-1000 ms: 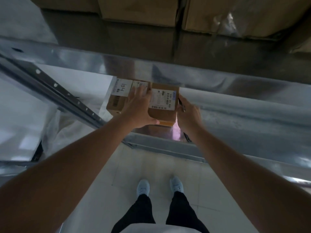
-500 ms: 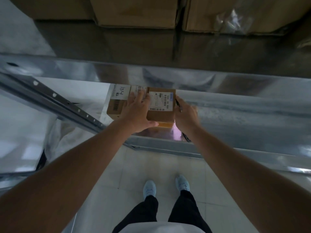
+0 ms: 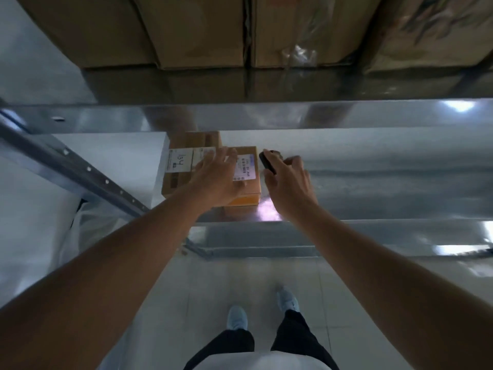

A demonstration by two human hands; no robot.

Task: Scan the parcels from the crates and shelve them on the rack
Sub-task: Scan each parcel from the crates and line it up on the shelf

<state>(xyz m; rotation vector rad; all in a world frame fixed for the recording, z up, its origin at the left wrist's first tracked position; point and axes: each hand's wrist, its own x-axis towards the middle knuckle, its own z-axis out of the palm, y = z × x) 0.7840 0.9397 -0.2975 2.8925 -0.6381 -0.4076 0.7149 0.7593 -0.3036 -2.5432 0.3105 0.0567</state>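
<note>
1. Head view, grip: your left hand (image 3: 216, 180) lies flat with straight fingers on top of the right parcel (image 3: 246, 182), pressing rather than clasping it. Your right hand (image 3: 286, 182) curls round a small dark scanner (image 3: 266, 162) just beside that parcel's right edge.

2. Head view, location: the parcel sits on the steel shelf (image 3: 373, 188) of the rack, close to the front lip, touching a second parcel (image 3: 177, 166) on its left that bears a handwritten label. A third box (image 3: 196, 140) lies behind them, partly hidden under the upper beam (image 3: 240, 116).

3. Head view, risk of sliding: the shelf looks polished, so I judge that a flat palm drawn back carelessly could drag the parcel toward the lip and tip it to the floor (image 3: 213, 284) by your feet.

4. Head view, risk of a knock: the scanner is very near the parcel's side; a swing of that hand could skew the box against its neighbour.

5. Head view, risk of a missed scan: the barcode label (image 3: 245, 168) is partly covered by your left fingers, and I cannot tell whether it is already read. Shelving it unread would spoil the record.

6. Head view, risk overhead: large cartons (image 3: 202, 30) stand on the shelf above; lifting your arms sharply could strike the beam.
</note>
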